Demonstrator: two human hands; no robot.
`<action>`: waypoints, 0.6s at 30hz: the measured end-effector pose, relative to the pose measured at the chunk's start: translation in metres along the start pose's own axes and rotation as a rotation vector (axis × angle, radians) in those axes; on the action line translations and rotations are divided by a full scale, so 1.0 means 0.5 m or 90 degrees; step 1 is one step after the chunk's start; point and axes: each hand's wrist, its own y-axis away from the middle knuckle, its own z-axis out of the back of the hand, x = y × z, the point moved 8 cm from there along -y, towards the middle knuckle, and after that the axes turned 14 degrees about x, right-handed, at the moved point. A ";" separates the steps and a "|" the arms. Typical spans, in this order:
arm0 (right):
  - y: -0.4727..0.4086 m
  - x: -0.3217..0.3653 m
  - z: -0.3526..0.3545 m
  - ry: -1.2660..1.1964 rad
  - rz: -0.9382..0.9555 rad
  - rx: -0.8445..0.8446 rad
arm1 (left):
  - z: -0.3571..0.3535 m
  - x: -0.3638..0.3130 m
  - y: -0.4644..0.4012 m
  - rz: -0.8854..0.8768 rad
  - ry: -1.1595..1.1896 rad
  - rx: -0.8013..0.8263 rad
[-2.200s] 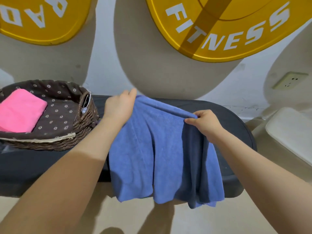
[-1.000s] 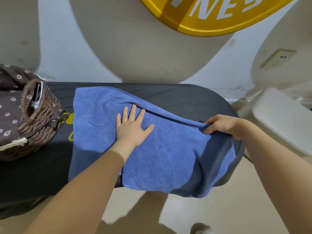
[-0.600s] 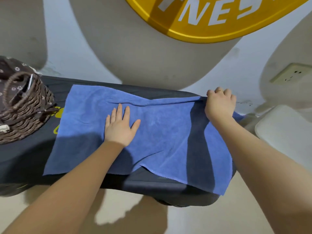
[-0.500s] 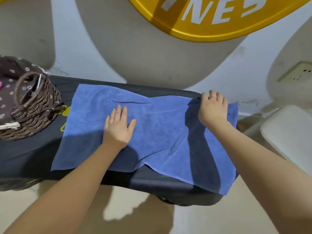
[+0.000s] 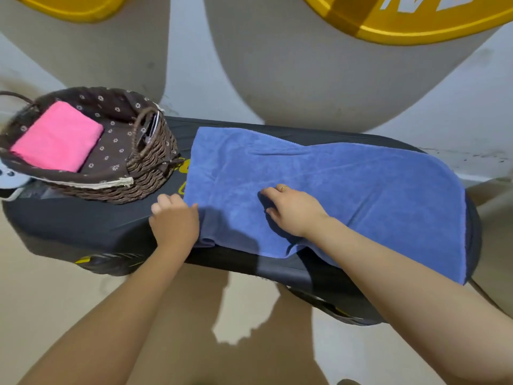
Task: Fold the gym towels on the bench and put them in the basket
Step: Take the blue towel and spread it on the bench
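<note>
A blue towel (image 5: 347, 190) lies spread flat along the black bench (image 5: 83, 223), and its right end hangs over the near right edge. My left hand (image 5: 175, 220) is curled on the towel's near left corner, thumb on top of the cloth. My right hand (image 5: 294, 211) rests on the middle of the towel with bent, spread fingers and holds nothing. A brown wicker basket (image 5: 150, 173) with a flowered lining stands on the bench's left end. A folded pink towel (image 5: 58, 137) lies inside it.
The wall runs close behind the bench, with large yellow discs (image 5: 416, 20) mounted on it above. A pale grey object (image 5: 11, 176) sticks out under the basket's left side. Beige floor lies below the bench on my side.
The towel went from bunched in both hands to spread flat. My left hand slid from its middle to the near left corner. My right hand left the far right corner for the middle.
</note>
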 end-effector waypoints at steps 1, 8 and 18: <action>-0.005 -0.003 0.000 -0.008 -0.014 0.001 | -0.001 0.008 0.004 0.018 -0.013 0.013; -0.019 0.000 -0.007 -0.013 -0.059 0.015 | -0.003 0.019 -0.005 0.039 -0.030 0.072; 0.000 0.019 -0.032 -0.017 -0.008 0.065 | 0.046 0.151 -0.005 -0.014 -0.172 -0.086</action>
